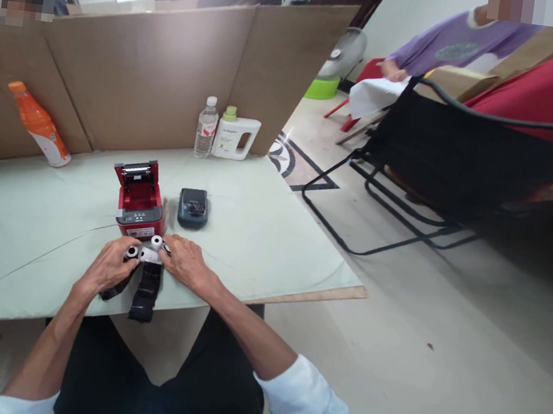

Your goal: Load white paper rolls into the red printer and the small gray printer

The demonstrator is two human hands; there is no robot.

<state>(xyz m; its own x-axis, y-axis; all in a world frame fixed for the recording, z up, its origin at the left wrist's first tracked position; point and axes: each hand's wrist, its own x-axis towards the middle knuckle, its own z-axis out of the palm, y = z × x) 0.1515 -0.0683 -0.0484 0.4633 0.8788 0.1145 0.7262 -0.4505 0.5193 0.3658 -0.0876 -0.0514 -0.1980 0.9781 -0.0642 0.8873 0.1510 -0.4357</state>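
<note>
At the table's near edge, my left hand (pixel 108 266) is closed on a small white paper roll (pixel 132 252) with a dark core. My right hand (pixel 188 262) curls its fingers around another small roll (pixel 166 249), mostly hidden by them. Between the hands stand a white roll (pixel 156 241) and one on its side (pixel 148 256). A black wrapped strip (pixel 146 292) hangs below them over the edge; a second dark strip (pixel 118 289) lies under my left hand. Just behind is a red and black label printer (pixel 139 217), its lid raised.
A small dark device (pixel 193 208) sits right of the printer. Along the cardboard screen (pixel 161 79) stand an orange bottle (pixel 39 124), a clear water bottle (pixel 206 128) and a white jug (pixel 237 136). A black folding chair (pixel 443 160) and a seated person (pixel 458 44) are at right.
</note>
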